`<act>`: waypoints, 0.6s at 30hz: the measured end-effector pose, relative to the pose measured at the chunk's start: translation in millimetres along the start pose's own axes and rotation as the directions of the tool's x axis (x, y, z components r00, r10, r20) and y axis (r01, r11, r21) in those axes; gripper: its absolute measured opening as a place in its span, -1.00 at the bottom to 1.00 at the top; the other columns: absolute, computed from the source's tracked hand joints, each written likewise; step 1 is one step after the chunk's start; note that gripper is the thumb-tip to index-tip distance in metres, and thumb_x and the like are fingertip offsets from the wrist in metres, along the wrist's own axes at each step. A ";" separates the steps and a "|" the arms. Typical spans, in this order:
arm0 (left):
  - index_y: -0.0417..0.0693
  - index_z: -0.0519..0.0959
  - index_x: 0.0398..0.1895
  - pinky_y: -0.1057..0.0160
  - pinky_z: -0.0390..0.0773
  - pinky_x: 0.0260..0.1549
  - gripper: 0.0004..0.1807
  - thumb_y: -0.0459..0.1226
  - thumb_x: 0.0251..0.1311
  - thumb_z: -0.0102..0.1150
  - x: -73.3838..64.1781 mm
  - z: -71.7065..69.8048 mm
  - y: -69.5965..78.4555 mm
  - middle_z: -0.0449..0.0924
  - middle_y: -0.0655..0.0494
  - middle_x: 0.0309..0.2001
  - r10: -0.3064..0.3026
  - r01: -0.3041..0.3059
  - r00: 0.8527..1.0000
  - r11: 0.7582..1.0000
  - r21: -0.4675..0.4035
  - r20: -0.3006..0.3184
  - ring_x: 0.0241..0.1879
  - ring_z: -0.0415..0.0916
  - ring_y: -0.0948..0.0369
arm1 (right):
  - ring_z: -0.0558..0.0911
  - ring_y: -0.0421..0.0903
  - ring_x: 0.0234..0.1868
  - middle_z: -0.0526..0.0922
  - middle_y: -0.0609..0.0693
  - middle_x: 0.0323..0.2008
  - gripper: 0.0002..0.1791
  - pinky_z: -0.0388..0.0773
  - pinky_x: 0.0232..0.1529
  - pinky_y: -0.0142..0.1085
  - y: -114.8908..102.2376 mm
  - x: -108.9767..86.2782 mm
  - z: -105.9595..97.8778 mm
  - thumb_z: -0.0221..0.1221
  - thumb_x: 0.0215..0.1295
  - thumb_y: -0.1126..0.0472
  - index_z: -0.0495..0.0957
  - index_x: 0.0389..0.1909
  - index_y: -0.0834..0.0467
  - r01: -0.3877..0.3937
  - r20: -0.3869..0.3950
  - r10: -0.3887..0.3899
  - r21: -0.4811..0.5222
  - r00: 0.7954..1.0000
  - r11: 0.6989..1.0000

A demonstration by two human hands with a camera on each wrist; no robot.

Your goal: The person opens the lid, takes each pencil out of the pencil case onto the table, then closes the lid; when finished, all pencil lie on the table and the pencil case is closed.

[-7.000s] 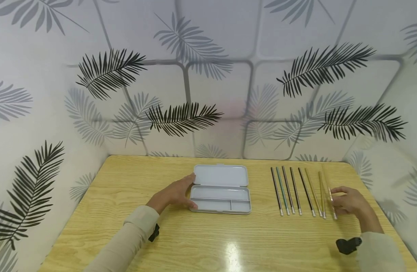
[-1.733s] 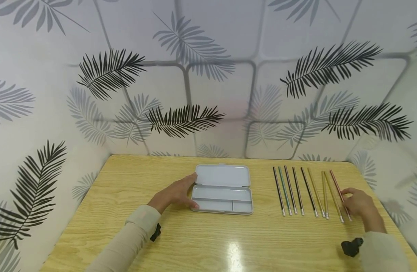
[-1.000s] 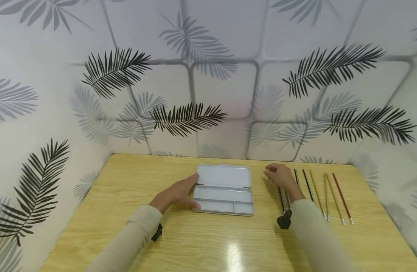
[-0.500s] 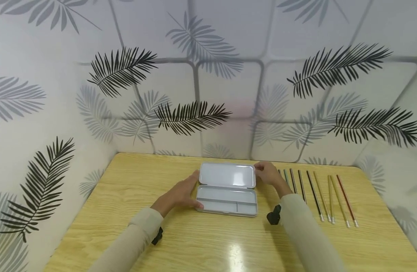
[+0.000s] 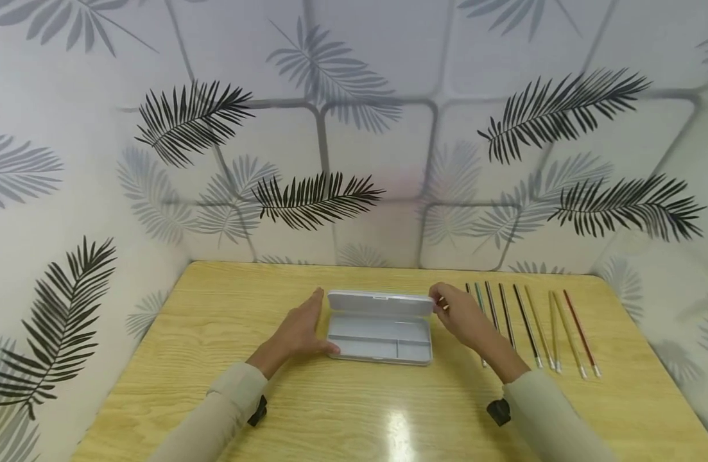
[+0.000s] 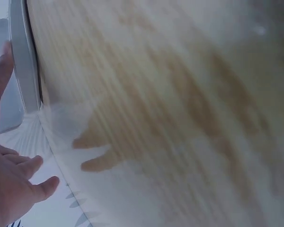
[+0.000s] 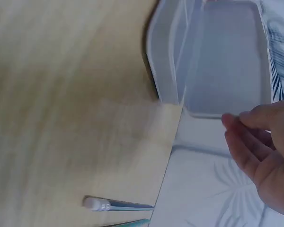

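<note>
A white pencil case (image 5: pixel 421 351) lies unfolded on the wooden table, its base split into a long compartment and two smaller ones. Its lid (image 5: pixel 380 303) stands tilted up at the back. With thumb and fingertips my right hand (image 5: pixel 460 317) pinches the lid's right corner; the right wrist view shows this pinch at the lid's edge (image 7: pixel 210 116). My left hand (image 5: pixel 298 330) is at the case's left side, fingers extended, the thumb on the base's front left corner. In the left wrist view the left hand (image 6: pixel 12 184) has its fingers spread.
Several pencils with white ends lie in a row to the right: dark ones (image 5: pixel 526 324), a teal one (image 5: pixel 479 296), yellowish ones (image 5: pixel 570 333) and a red one (image 5: pixel 581 330). My right forearm passes over the near ends of some. A leaf-patterned wall (image 5: pixel 382 237) rises behind the table (image 5: pixel 330 410).
My right hand laid a yellowish pencil and then a red one at the row's right end. It moved left to the case and tilted the lid up. My left hand stayed beside the case.
</note>
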State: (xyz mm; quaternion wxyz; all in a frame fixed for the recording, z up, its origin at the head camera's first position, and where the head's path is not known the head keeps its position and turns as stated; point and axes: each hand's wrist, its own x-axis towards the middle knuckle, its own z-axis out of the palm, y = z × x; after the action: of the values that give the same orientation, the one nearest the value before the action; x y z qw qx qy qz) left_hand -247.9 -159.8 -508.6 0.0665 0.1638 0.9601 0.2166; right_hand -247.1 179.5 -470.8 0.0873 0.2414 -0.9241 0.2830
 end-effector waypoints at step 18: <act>-0.18 0.23 0.39 -0.09 0.36 0.22 -0.14 0.18 0.16 0.09 -24.8 -4.4 18.0 0.17 -0.01 0.44 0.209 -0.224 0.974 0.944 0.242 0.086 0.39 0.21 0.05 | 0.54 0.20 0.16 0.50 0.34 0.16 -0.45 0.52 0.12 -0.05 -25.2 -51.9 31.0 0.21 0.23 0.01 0.53 0.08 0.35 0.098 0.184 -0.038 -0.331 0.982 0.938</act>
State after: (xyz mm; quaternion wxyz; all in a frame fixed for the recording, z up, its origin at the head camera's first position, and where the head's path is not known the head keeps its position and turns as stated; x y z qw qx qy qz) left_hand -220.4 -154.8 -495.4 0.0497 0.2819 0.9535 0.0948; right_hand -190.4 164.3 -499.7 0.0560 0.2785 -0.9541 0.0944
